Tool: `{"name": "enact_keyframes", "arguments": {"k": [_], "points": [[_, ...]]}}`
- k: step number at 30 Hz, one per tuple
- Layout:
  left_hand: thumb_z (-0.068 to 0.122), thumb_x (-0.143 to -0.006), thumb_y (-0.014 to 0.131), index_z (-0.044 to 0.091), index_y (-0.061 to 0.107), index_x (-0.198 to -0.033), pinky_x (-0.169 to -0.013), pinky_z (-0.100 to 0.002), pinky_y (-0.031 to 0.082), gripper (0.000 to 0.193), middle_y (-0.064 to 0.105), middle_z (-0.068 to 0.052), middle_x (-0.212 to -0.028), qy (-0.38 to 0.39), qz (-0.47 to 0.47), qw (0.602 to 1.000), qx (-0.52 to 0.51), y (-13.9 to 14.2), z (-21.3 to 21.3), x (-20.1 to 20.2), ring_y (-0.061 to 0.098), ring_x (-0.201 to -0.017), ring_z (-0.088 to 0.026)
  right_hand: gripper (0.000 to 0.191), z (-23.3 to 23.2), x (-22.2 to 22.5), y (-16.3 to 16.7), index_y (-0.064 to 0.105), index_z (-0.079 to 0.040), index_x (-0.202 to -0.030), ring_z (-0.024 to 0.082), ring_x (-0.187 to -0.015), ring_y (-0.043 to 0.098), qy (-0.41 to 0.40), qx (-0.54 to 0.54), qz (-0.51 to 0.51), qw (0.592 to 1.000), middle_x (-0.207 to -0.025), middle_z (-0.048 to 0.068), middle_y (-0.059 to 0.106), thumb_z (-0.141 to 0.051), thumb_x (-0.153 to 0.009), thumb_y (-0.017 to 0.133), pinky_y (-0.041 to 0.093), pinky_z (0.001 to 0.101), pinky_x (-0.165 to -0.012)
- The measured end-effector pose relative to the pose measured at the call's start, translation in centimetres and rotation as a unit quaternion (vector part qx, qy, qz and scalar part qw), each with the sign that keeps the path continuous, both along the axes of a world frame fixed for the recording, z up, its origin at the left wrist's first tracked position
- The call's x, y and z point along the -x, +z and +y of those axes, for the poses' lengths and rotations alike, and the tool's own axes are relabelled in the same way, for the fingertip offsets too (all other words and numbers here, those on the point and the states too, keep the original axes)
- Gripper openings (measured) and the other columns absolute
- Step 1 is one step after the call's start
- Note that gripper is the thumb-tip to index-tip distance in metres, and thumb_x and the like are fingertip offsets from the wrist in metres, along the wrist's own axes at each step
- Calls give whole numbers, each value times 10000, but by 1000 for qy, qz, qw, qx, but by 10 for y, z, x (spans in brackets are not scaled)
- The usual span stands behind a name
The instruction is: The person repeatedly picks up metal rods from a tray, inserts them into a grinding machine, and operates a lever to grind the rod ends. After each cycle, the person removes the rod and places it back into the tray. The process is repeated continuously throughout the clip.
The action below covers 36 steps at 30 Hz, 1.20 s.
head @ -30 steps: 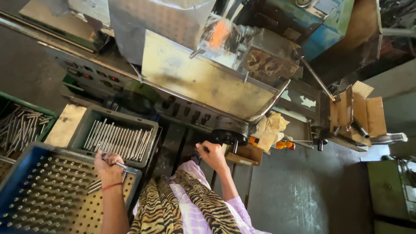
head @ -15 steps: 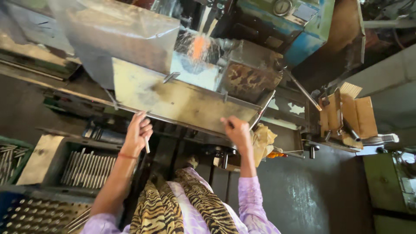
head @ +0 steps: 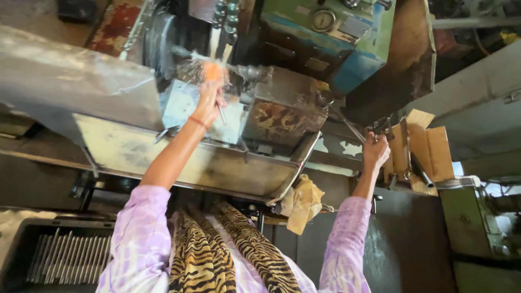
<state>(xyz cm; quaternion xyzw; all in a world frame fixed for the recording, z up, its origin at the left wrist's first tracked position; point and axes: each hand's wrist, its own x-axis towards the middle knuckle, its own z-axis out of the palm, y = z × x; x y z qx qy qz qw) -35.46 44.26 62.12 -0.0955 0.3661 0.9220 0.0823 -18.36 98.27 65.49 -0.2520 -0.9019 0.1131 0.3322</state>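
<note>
My left hand (head: 209,100) reaches up into the wet work area of the machine (head: 282,108), fingers closed on a thin metal rod (head: 221,115) that hangs down from it. White coolant sprays around the hand. My right hand (head: 375,152) is stretched out to the right and grips the end of a long metal lever (head: 347,126) that runs back up to the machine. A steel splash tray (head: 179,163) lies under both arms.
A dark bin of several thin metal rods (head: 59,258) sits at the lower left. A yellowish rag (head: 303,202) hangs below the tray's corner. Cardboard pieces (head: 426,149) stand at the right, a green cabinet (head: 477,228) beyond them.
Both hands rose from the tray's edge. The left went up into the spray at the machine, the right swung out right onto the lever. The view tilted upward.
</note>
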Motion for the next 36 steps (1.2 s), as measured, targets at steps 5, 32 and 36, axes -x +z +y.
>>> {"name": "enact_keyframes", "arguments": {"k": [5, 32, 36], "points": [[213, -847, 791, 193, 422, -940, -390, -341, 363, 381, 531, -60, -692, 193, -86, 971, 109, -7, 27, 86, 468, -456, -162, 428, 42, 7, -23, 702, -13, -921, 450, -876, 690, 20, -46, -121, 991, -892, 249, 717, -400, -1072, 597, 536, 540, -800], [125, -909, 573, 145, 538, -870, -389, -324, 333, 56, 533, -5, -628, 104, -130, 979, 116, -24, 30, 116, 488, -433, -140, 471, 65, 19, -84, 744, -83, -714, 457, -692, 685, -122, -56, -34, 990, -706, 206, 697, -406, -990, 542, 534, 582, -669], [141, -941, 612, 176, 539, -789, -407, -316, 318, 173, 503, 13, -620, 131, -66, 986, 83, -32, 34, 121, 463, -455, -129, 487, 64, 21, -81, 746, -73, -731, 471, -715, 681, -118, -57, -43, 990, -738, 214, 706, -398, -1002, 504, 521, 601, -660]]}}
